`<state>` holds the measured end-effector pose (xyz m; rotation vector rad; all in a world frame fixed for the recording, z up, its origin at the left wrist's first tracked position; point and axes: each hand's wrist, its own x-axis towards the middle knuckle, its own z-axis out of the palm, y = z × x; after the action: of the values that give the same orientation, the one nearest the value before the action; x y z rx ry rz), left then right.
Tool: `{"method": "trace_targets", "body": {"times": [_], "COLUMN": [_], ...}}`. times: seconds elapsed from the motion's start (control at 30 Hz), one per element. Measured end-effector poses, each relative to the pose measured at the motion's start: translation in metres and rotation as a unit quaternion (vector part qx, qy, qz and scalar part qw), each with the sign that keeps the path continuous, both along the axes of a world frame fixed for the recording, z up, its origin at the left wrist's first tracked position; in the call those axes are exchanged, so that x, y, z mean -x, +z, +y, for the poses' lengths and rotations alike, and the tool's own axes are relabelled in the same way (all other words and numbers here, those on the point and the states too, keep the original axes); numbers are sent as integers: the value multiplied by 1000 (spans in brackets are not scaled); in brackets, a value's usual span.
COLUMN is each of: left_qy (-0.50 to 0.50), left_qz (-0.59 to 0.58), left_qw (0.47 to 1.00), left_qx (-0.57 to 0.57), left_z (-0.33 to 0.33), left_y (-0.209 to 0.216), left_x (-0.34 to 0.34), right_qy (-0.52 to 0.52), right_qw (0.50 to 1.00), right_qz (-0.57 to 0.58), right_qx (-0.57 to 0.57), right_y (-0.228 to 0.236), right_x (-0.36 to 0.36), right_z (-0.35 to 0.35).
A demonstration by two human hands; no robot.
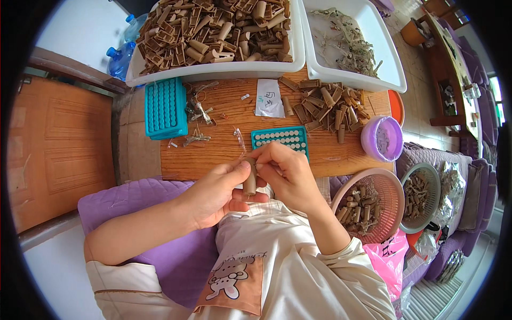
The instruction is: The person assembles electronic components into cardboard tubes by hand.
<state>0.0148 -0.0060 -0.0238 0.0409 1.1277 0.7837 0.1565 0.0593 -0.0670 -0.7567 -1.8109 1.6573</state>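
Note:
My left hand (218,192) holds a short brown tube (249,180) upright between thumb and fingers, just in front of the wooden table's (224,154) near edge. My right hand (285,173) pinches the top of the same tube from the right. Right behind my hands lies a teal tray (281,138) with rows of pale round ends set in its holes. A pile of loose brown tubes and strips (328,106) lies on the table to the right.
Two white bins stand at the table's far side, one (213,72) full of brown pieces, one (373,80) with pale scraps. A stack of teal trays (165,109) sits left. A purple cup (381,140), a pink basket (389,208) and a grey basket (434,184) of tubes stand right.

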Motion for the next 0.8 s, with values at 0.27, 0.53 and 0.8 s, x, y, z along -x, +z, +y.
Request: {"method": "trace_targets", "body": {"times": [0.27, 0.53, 0.8], "left_qy": [-142, -161, -352], "left_qz": [6, 247, 760], "left_qw": [989, 905, 296], "left_qx": [-40, -306, -459], "left_z": [6, 35, 151], "left_y": [-3, 4, -15], "left_x": [-4, 10, 128], "right_qy": [64, 5, 38], "right_qw": [997, 985, 858], "right_qz": [2, -124, -505], "right_qx": [-40, -119, -81], "right_y": [13, 22, 6], "right_x": [-28, -130, -235], "right_z": [13, 37, 48]}}
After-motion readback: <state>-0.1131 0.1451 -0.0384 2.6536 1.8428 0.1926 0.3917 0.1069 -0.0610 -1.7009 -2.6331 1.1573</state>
